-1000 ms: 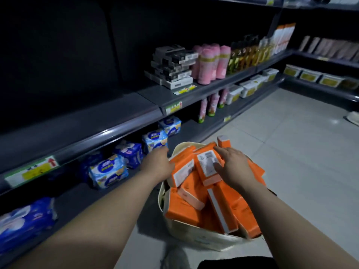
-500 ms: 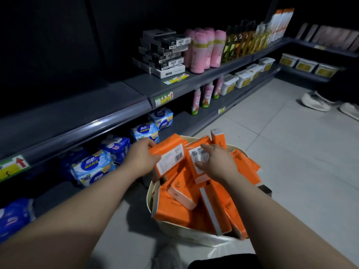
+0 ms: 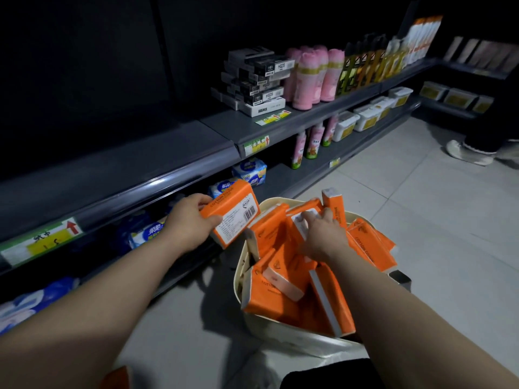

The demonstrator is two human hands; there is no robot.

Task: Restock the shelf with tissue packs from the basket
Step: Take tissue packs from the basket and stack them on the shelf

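A cream basket (image 3: 280,334) on the floor is heaped with several orange tissue packs (image 3: 331,301). My left hand (image 3: 188,217) grips one orange tissue pack (image 3: 234,211) by its end and holds it up, left of the basket, in front of the lower shelf. My right hand (image 3: 323,234) reaches into the basket and curls its fingers round another orange pack (image 3: 302,220) with a white label. The grey middle shelf (image 3: 118,155) above my left hand is bare on its left part.
Blue-and-white tissue packs (image 3: 250,171) line the bottom shelf. Stacked black boxes (image 3: 258,80), pink bottles (image 3: 311,73) and dark bottles fill the shelf further right, with white tubs (image 3: 365,116) below. A person's white shoes (image 3: 466,151) stand on the tiled floor at far right.
My left hand has lifted an orange pack out of the basket and carried it up and left toward the shelves. My right hand has stayed on a pack in the basket.
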